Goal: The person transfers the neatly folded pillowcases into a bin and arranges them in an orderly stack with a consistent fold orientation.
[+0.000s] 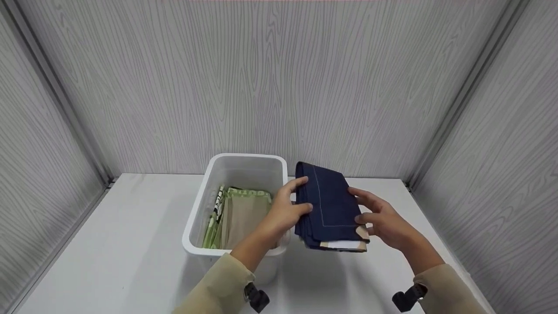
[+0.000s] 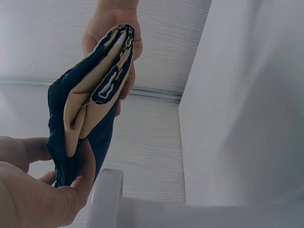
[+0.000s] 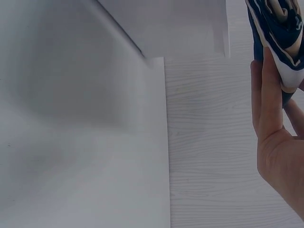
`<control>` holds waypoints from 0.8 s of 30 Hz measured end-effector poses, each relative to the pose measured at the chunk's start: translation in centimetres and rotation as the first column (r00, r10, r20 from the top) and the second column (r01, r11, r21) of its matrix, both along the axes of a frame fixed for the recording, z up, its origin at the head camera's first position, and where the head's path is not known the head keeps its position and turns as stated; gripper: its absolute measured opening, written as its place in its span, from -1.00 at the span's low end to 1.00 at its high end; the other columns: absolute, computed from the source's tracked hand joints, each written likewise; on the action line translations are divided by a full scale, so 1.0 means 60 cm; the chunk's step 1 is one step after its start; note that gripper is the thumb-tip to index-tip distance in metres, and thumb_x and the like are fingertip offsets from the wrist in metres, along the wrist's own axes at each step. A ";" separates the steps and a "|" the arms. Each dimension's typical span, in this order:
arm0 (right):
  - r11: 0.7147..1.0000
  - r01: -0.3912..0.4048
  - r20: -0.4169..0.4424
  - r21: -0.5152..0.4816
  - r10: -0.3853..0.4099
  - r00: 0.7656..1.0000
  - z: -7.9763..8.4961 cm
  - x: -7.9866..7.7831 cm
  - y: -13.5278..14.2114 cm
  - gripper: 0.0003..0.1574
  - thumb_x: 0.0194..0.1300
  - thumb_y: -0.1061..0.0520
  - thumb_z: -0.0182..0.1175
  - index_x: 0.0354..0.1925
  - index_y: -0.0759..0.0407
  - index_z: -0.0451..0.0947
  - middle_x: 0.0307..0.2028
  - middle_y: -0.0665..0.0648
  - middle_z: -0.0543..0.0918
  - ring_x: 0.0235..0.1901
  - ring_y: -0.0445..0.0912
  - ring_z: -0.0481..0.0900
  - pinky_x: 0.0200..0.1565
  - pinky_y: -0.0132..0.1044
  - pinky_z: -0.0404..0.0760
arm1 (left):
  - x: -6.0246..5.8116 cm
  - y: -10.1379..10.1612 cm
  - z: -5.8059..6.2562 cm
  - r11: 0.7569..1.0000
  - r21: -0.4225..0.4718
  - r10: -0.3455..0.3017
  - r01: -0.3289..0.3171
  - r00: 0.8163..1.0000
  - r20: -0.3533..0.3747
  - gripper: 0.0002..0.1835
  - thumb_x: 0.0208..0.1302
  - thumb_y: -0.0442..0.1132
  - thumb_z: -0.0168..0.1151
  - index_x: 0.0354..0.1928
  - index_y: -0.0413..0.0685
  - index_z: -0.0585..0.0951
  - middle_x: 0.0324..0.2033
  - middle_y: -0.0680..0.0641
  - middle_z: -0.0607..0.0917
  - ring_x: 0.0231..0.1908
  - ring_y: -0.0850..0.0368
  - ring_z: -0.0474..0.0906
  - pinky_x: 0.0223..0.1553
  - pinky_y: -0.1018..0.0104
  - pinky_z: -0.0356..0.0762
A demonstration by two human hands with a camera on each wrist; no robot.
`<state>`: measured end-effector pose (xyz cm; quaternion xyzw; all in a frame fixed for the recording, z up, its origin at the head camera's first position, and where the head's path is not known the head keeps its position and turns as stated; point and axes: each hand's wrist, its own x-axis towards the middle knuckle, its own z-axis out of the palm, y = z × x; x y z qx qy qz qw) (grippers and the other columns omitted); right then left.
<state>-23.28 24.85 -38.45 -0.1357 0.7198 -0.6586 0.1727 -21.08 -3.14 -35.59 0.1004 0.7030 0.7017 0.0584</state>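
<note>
Both hands hold a folded navy cloth [image 1: 333,198] with a pale stitched line, tilted just right of the white bin. My left hand [image 1: 281,213] pinches its left edge, thumb on the near face. At the opposite edge my right hand [image 1: 386,220] grips it between thumb and fingers. Tan and white layers show along the bottom fold; the left wrist view looks into these layers of the cloth [image 2: 95,90]. In the right wrist view, the fingers of the right hand [image 3: 275,147] lie along the cloth's outside.
The white bin [image 1: 190,231] stands on a white table [image 1: 144,235], left of the cloth. Inside it, folded tan cloth [image 1: 248,213] with green edging stands beside a green patterned piece [image 1: 213,222]. Grey wood-grain panels [image 1: 261,87] enclose the back and both sides.
</note>
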 end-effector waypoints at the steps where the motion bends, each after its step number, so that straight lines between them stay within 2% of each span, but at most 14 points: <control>1: 1.000 0.000 0.001 0.001 0.000 1.000 0.001 -0.001 -0.003 0.00 0.23 0.39 0.15 0.55 0.01 0.07 0.44 0.24 0.13 0.16 0.09 0.50 -0.03 0.08 0.66 | 0.000 -0.003 0.001 1.000 -0.004 0.003 -0.003 1.000 -0.003 -0.29 0.26 -0.52 0.16 0.45 0.01 0.33 0.30 -0.26 0.35 -0.02 -0.08 0.61 -0.01 0.13 0.65; 8: 1.000 0.014 0.011 0.013 -0.014 1.000 0.005 -0.007 -0.022 0.01 0.21 0.39 0.16 0.55 -0.04 0.10 0.45 0.20 0.14 0.18 0.10 0.48 -0.02 0.07 0.65 | -0.002 -0.018 0.001 0.999 0.034 0.015 -0.015 1.000 0.002 -0.27 0.23 -0.57 0.14 0.46 -0.04 0.33 0.28 -0.30 0.36 0.04 -0.15 0.61 -0.03 0.10 0.67; 16: 1.000 0.004 0.017 0.008 -0.004 1.000 0.009 -0.011 -0.046 0.02 0.19 0.37 0.19 0.54 -0.07 0.11 0.46 0.17 0.14 0.22 0.14 0.46 -0.02 0.10 0.65 | -0.005 -0.045 -0.004 0.999 -0.028 0.041 -0.041 0.999 -0.019 -0.28 0.23 -0.55 0.18 0.45 -0.05 0.34 0.27 -0.28 0.36 0.03 -0.09 0.57 -0.03 0.13 0.66; 20: 1.000 -0.004 0.018 0.000 0.004 1.000 0.010 -0.013 -0.057 0.02 0.19 0.38 0.18 0.53 -0.07 0.12 0.45 0.17 0.15 0.22 0.16 0.45 -0.01 0.10 0.65 | -0.005 -0.058 -0.006 0.999 -0.026 0.044 -0.044 0.999 -0.009 -0.28 0.24 -0.54 0.18 0.46 -0.03 0.34 0.28 -0.28 0.35 0.05 -0.11 0.56 -0.03 0.11 0.67; 24: 1.000 -0.013 0.016 0.000 0.013 1.000 0.009 -0.014 -0.068 0.02 0.19 0.38 0.18 0.53 -0.09 0.13 0.45 0.16 0.15 0.22 0.16 0.47 -0.02 0.10 0.65 | -0.005 -0.070 -0.008 0.998 -0.046 0.048 -0.050 0.998 -0.045 -0.28 0.22 -0.54 0.18 0.45 -0.10 0.34 0.27 -0.32 0.37 0.08 -0.13 0.54 -0.02 0.10 0.66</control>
